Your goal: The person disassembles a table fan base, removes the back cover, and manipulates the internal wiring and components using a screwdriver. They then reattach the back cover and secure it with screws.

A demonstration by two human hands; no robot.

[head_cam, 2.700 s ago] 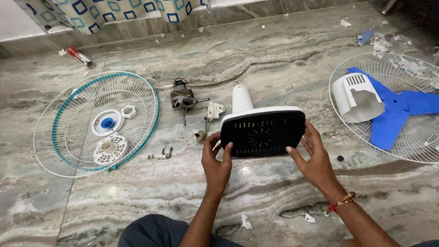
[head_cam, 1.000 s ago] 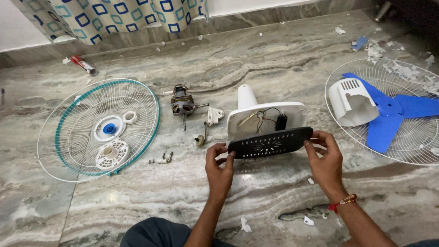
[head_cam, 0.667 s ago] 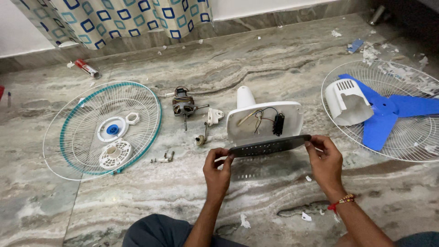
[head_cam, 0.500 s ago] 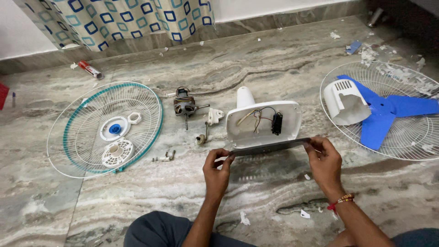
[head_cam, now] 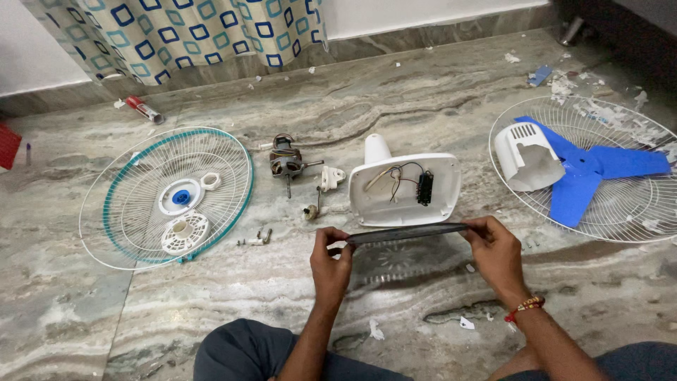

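Both hands hold a thin, dark, flat plastic cover panel (head_cam: pixel 409 233) level above the grey marble floor (head_cam: pixel 211 310): the left hand (head_cam: pixel 330 255) pinches its left end, the right hand (head_cam: pixel 497 254) its right end, just before the opened white plastic fan base (head_cam: pixel 405 189).

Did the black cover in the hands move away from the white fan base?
Yes. The black cover was lifted off the white fan base and tipped flat, edge-on, toward the person; the base's wires now show.
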